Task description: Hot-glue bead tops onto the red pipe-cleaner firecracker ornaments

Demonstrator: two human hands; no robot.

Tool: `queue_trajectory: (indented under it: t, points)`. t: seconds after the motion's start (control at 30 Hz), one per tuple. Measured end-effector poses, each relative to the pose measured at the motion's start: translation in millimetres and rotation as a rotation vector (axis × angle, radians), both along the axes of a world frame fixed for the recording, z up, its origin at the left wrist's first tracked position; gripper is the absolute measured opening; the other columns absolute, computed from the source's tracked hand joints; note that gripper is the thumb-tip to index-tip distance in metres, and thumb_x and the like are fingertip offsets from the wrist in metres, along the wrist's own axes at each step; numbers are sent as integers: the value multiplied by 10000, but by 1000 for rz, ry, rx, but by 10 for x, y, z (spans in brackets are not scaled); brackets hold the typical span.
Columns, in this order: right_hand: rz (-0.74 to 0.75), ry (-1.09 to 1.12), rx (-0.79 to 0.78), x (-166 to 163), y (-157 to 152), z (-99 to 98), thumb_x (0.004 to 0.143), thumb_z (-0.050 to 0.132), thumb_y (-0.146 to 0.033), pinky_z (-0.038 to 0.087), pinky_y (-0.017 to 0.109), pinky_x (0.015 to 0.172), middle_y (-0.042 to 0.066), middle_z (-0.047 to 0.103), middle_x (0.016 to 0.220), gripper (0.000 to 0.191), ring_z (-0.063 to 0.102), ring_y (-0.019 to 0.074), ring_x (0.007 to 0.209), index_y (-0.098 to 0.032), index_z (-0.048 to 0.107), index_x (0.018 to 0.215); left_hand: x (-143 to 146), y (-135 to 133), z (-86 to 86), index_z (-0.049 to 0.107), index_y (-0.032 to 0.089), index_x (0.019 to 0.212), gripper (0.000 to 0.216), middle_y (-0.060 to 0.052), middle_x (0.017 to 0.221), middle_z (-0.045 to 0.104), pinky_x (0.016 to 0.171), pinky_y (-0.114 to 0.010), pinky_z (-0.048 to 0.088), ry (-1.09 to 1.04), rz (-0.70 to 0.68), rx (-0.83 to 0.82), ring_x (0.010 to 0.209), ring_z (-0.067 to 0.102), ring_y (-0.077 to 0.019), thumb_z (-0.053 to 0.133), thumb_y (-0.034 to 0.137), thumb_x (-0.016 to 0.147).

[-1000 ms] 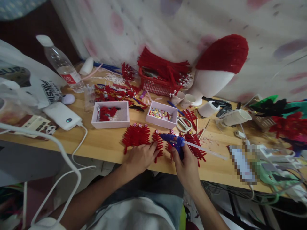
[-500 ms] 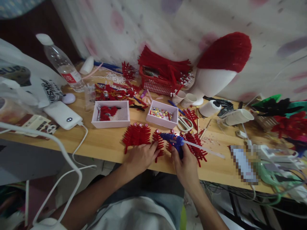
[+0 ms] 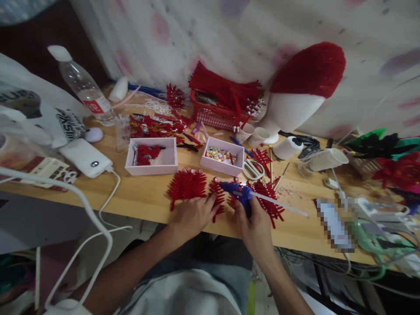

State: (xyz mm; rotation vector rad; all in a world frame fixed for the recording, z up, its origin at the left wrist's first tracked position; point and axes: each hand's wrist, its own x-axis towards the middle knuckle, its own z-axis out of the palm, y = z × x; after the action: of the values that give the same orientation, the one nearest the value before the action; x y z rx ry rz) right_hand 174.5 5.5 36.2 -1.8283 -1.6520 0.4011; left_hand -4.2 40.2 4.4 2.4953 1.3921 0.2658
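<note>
My right hand [image 3: 257, 225] is wrapped around the handle of a blue hot glue gun [image 3: 242, 193]. A long clear glue stick [image 3: 282, 204] sticks out of its back, and its nozzle points left. The nozzle tip is close to the top of a narrow red fuzzy chenille leaf [image 3: 215, 190] that has a small round bead at its end. My left hand [image 3: 192, 216] holds that leaf against the table with thumb and fingers; the fingertips partly cover it. Left of it lie several similar red leaves [image 3: 187, 189] side by side. More beaded red leaves [image 3: 271, 201] lie under and beyond the glue gun.
Behind my hands stand a box with red pieces and pearls [image 3: 151, 169] and a box of colourful beads [image 3: 219, 165]. Scissors [image 3: 253, 169] lie beside it. Farther back are a red basket [image 3: 216, 118] and a white stand with red chenille [image 3: 292, 111]. A power bank [image 3: 87, 158] sits left.
</note>
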Motion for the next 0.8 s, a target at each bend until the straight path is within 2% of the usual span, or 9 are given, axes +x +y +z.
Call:
queue_trajectory:
  t: [0.4,0.8]
  points:
    - [-12,25,-12,-6,-15,1,954,495,-419,393,263,543,0,624,647,264,506,159,518,-190,621,992,8,3,-4,569,183,1265,369,-83,891,745,686,-316,545,-6,1,-15,814,726,-238,388,404,1031]
    - [-21,40,-13,14,-35,-25,952,492,-412,393,261,552,15,651,695,251,544,167,573,-194,615,970,-2,-1,11,569,185,1257,366,-96,882,737,680,-302,538,-11,1,-33,806,721,-233,378,402,1033]
